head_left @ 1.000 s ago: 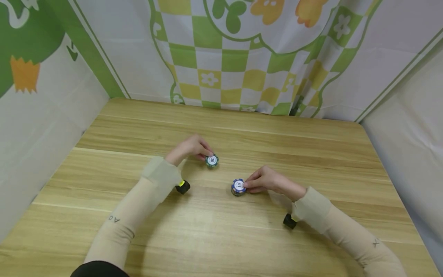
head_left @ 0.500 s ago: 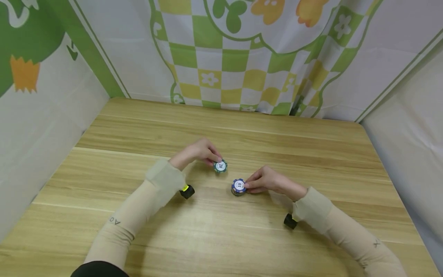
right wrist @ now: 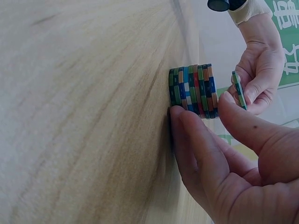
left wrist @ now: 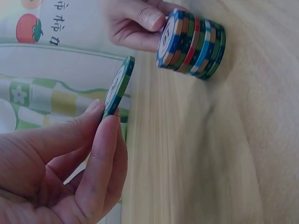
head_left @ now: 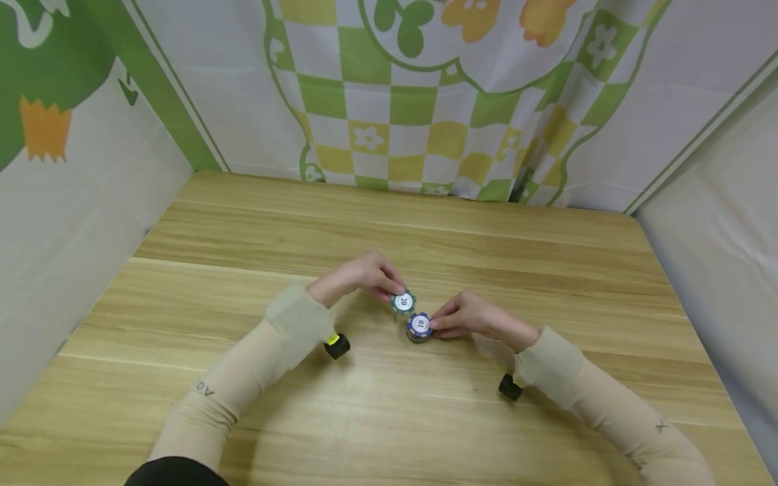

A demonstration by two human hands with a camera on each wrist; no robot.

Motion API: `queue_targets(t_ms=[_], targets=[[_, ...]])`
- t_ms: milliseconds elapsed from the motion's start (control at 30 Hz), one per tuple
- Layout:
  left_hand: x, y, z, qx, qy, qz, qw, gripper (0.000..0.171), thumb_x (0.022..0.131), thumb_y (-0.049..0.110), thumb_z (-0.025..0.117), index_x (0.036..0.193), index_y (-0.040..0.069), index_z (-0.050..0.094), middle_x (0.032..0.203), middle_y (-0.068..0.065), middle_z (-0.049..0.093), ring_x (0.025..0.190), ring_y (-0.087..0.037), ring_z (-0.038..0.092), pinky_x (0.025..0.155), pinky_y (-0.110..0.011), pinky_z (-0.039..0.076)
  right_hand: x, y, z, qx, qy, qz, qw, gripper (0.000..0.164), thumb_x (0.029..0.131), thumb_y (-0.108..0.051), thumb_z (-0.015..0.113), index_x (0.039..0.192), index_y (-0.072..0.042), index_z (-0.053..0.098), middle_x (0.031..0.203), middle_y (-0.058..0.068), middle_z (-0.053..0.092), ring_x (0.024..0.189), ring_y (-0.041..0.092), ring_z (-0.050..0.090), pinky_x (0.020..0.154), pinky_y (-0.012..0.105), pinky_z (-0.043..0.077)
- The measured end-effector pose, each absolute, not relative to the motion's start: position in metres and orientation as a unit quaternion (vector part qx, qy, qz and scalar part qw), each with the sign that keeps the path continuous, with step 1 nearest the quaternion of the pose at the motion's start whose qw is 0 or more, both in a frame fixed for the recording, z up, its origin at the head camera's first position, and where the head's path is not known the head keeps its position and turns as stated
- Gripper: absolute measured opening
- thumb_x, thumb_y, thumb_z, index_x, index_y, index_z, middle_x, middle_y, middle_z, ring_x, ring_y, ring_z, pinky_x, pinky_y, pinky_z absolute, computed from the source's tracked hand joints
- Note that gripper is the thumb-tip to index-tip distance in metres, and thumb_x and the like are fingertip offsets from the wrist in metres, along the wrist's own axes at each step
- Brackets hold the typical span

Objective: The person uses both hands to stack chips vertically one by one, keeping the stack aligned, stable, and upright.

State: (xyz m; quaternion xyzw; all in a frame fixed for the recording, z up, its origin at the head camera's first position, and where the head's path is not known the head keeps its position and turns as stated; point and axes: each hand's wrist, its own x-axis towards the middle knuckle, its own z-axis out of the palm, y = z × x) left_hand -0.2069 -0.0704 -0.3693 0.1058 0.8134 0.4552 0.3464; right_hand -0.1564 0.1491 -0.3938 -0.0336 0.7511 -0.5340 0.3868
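Note:
Between its thumb and fingers my left hand (head_left: 371, 273) pinches a green-edged poker chip (head_left: 404, 302) marked 20, held in the air just behind and left of the stack. The left wrist view shows this chip (left wrist: 119, 88) tilted and apart from the stack. A stack of poker chips (head_left: 418, 329) stands upright on the table, topped by a blue-edged chip marked 10. My right hand (head_left: 468, 317) holds the stack from the right, thumb at its top edge and fingers low on its side. Green, red, blue and orange-brown edges show in the stack (right wrist: 191, 91) in the right wrist view.
The wooden table (head_left: 377, 418) reaches back to a green, yellow and white patterned cloth (head_left: 413, 108). Pale cloth walls stand at both sides. A small black device hangs under the left wrist (head_left: 337, 345) and another under the right wrist (head_left: 509, 387).
My left hand has carried the green chip rightward and toward me, close to the stack. The right hand and the stack have stayed in place.

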Motion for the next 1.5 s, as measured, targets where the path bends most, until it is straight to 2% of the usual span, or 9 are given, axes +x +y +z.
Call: queue_targets(t_ms=[233, 700, 833, 967, 1300, 1500], targets=[[-0.202, -0.064, -0.37, 0.118, 0.811, 0.455, 0.347, 0.021, 0.079, 0.002, 0.068, 0.096, -0.009, 0.066, 0.083, -0.014, 0.068, 0.052, -0.006, 0.056, 0.064, -0.027, 0.053, -0.157, 0.149, -0.394, -0.035, 0.752, -0.534, 0.386, 0.027, 0.084, -0.003, 0.062, 0.103, 0.015, 0.06, 0.095, 0.019, 0.066, 0.078, 0.014, 0.064, 0.074, 0.029, 0.052], [-0.196, -0.055, -0.377, 0.117, 0.82, 0.438, 0.348, 0.02, 0.079, 0.002, 0.068, 0.095, -0.008, 0.067, 0.085, -0.015, 0.068, 0.051, -0.005, 0.055, 0.058, -0.023, 0.052, -0.157, 0.15, -0.395, -0.043, 0.752, -0.534, 0.385, 0.027, 0.084, -0.003, 0.063, 0.103, 0.016, 0.061, 0.094, 0.019, 0.066, 0.078, 0.014, 0.064, 0.075, 0.03, 0.052], [-0.197, -0.053, -0.383, 0.112, 0.824, 0.431, 0.351, 0.018, 0.078, 0.004, 0.069, 0.093, -0.005, 0.069, 0.085, -0.014, 0.068, 0.054, -0.008, 0.058, 0.059, -0.024, 0.052, -0.157, 0.15, -0.395, -0.045, 0.753, -0.532, 0.384, 0.026, 0.083, -0.003, 0.063, 0.102, 0.015, 0.061, 0.095, 0.019, 0.066, 0.079, 0.014, 0.064, 0.075, 0.03, 0.052], [-0.203, -0.053, -0.393, 0.127, 0.823, 0.429, 0.35, 0.013, 0.075, 0.01, 0.074, 0.084, 0.002, 0.072, 0.078, -0.008, 0.068, 0.056, -0.012, 0.061, 0.058, -0.024, 0.053, -0.158, 0.15, -0.395, -0.047, 0.758, -0.524, 0.385, 0.027, 0.083, -0.005, 0.064, 0.102, 0.014, 0.062, 0.096, 0.018, 0.066, 0.08, 0.015, 0.064, 0.075, 0.03, 0.052], [-0.187, -0.047, -0.38, 0.135, 0.85, 0.401, 0.313, 0.014, 0.077, 0.004, 0.07, 0.088, -0.004, 0.07, 0.081, -0.011, 0.069, 0.052, -0.006, 0.056, 0.057, -0.021, 0.052, -0.157, 0.152, -0.395, -0.07, 0.779, -0.499, 0.374, 0.026, 0.079, -0.002, 0.068, 0.1, 0.012, 0.063, 0.095, 0.018, 0.066, 0.079, 0.013, 0.063, 0.073, 0.029, 0.052], [-0.185, -0.046, -0.378, 0.158, 0.87, 0.365, 0.291, 0.015, 0.073, 0.01, 0.075, 0.084, 0.0, 0.071, 0.079, -0.007, 0.069, 0.061, -0.008, 0.06, 0.063, -0.022, 0.051, -0.158, 0.152, -0.395, -0.072, 0.778, -0.496, 0.378, 0.026, 0.079, -0.002, 0.067, 0.101, 0.012, 0.063, 0.098, 0.018, 0.066, 0.081, 0.013, 0.063, 0.073, 0.029, 0.052]])
